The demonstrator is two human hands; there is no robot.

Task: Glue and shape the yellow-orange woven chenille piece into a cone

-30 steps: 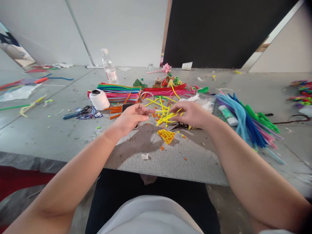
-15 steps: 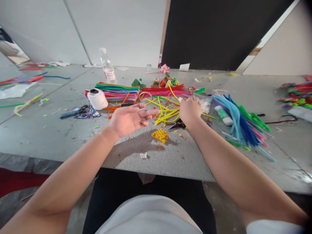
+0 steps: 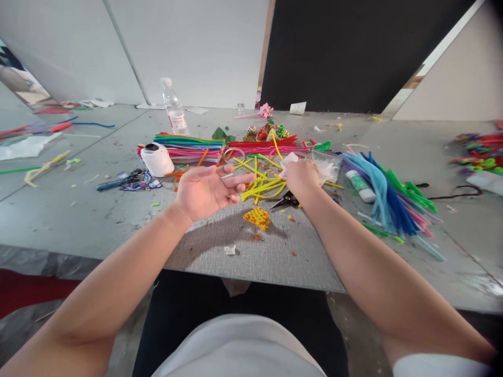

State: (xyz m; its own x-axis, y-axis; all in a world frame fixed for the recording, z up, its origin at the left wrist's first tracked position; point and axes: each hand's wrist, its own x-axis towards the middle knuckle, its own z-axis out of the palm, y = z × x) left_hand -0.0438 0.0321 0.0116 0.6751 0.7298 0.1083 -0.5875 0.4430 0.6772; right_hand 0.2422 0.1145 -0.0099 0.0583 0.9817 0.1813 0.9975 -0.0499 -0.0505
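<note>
Palm up over the table, my left hand (image 3: 204,192) is open, its fingers loosely spread and nothing resting on it. My right hand (image 3: 302,179) is closed on a white tissue (image 3: 289,160), which sticks out on both sides of the fingers; the fingertips are hidden behind the hand. Between the hands lie loose yellow pipe cleaners (image 3: 264,187). A small black-handled cutting tool (image 3: 288,199) lies just below my right hand, partly covered by the wrist. Nearer to me is a yellow piece with orange dots (image 3: 257,218).
Bundled coloured pipe cleaners (image 3: 192,149) lie behind my left hand, beside a white roll-shaped container (image 3: 157,160) and a plastic bottle (image 3: 174,110). To the right are blue and green pipe cleaners (image 3: 387,191) and a tube (image 3: 360,186). Blue-handled pliers (image 3: 118,180) lie left.
My right hand has moved slightly left with the tissue, and more of the tissue shows. My left hand stays nearly in place, still open.
</note>
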